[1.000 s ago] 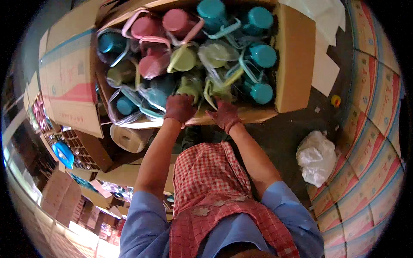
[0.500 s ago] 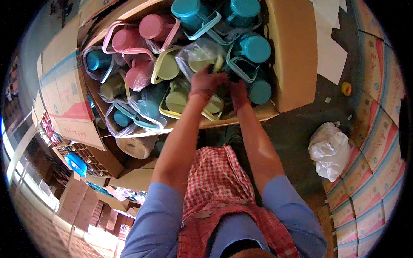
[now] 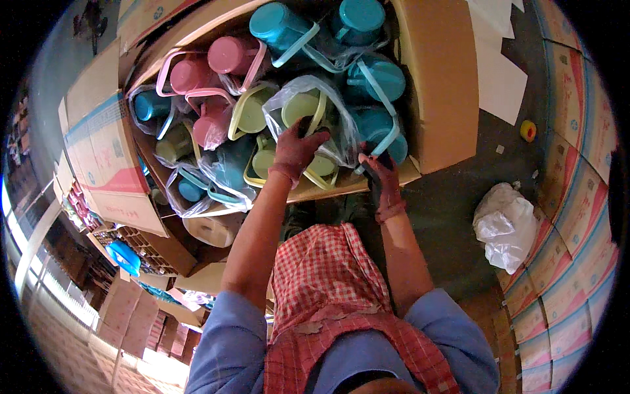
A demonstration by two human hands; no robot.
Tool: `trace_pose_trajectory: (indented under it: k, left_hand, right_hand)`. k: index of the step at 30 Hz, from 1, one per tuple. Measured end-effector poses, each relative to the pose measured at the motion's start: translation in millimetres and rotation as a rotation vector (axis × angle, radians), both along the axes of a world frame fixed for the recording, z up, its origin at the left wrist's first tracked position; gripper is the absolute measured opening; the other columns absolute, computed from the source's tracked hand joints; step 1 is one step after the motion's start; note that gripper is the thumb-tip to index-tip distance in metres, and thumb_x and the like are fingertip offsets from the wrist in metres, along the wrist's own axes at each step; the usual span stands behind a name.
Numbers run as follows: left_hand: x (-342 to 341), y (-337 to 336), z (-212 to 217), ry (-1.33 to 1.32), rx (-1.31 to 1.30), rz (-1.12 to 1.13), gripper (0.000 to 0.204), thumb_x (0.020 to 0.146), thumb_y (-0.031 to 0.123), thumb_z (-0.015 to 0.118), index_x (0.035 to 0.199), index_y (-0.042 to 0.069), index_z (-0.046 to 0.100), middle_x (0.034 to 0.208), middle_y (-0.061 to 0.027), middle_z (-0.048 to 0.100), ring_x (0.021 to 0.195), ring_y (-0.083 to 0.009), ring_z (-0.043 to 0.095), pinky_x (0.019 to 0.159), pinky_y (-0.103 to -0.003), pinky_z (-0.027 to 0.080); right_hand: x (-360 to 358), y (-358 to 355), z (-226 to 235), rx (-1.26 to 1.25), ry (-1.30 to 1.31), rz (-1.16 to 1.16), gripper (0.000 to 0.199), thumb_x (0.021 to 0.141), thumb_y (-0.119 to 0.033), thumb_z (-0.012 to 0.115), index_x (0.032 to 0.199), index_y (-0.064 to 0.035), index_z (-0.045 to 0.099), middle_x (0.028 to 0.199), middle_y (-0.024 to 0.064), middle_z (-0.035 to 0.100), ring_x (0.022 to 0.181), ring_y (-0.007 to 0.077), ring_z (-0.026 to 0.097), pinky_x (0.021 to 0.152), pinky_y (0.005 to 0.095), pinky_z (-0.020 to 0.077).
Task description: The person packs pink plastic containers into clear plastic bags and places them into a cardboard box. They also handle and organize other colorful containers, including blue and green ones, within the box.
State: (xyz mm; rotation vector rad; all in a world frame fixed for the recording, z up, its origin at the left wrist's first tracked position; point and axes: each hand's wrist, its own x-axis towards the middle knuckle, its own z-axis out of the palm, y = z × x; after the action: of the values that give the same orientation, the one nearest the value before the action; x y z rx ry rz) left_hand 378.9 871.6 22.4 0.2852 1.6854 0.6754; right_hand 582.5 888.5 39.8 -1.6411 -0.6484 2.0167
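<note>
Both my hands wear dark red gloves and work at the near side of a large carton point(image 3: 447, 98) packed with plastic jugs that have long loop handles. My left hand point(image 3: 296, 152) is closed around the lower end of the handle of a yellow-green jug point(image 3: 300, 108), which sits in a clear plastic bag point(image 3: 340, 121). My right hand point(image 3: 384, 180) pinches the near end of the pale teal handle point(image 3: 387, 141) of a teal jug point(image 3: 373, 125) at the carton's right side. Its lower fingers are partly hidden. Another yellow-green jug point(image 3: 264, 161) lies beside my left wrist.
Pink jugs point(image 3: 230, 55) and more teal jugs point(image 3: 277, 25) fill the carton's far and left parts. Stacked cartons point(image 3: 577, 171) line the right. A white plastic bag point(image 3: 505, 226) and a yellow tape roll point(image 3: 527, 131) lie on the floor there.
My hands have moved apart and toward me, the right one back to the carton's near edge. The teal handle has swung toward me, and the clear bag has spread wider around the yellow-green jug.
</note>
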Motion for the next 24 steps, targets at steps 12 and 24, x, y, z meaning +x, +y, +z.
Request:
trace_pose_trajectory:
  k: [12,24]
  left_hand:
    - [-5,31,39,0.69,0.095,-0.691,0.051,0.071,0.034,0.068,0.114,0.009,0.055,0.104,-0.0145,0.06,0.091,-0.0305,0.06,0.078,-0.042,0.047]
    - [-52,128,-11,0.817,-0.078,-0.826,0.053,0.072,0.038,0.066,0.113,0.007,0.055,0.103,-0.0175,0.062,0.097,-0.0325,0.06,0.079,-0.041,0.048]
  right_hand:
    - [59,16,-7,0.318,-0.802,0.314,0.054,0.072,-0.026,0.072,0.117,-0.0028,0.053,0.115,0.0162,0.058,0.105,0.0327,0.054,0.092,0.0407,0.0415]
    - [-30,109,-48,0.393,-0.839,0.663,0.054,0.072,-0.037,0.07,0.111,-0.0022,0.056,0.107,0.0183,0.06,0.1,0.0337,0.056,0.088,0.0411,0.044]
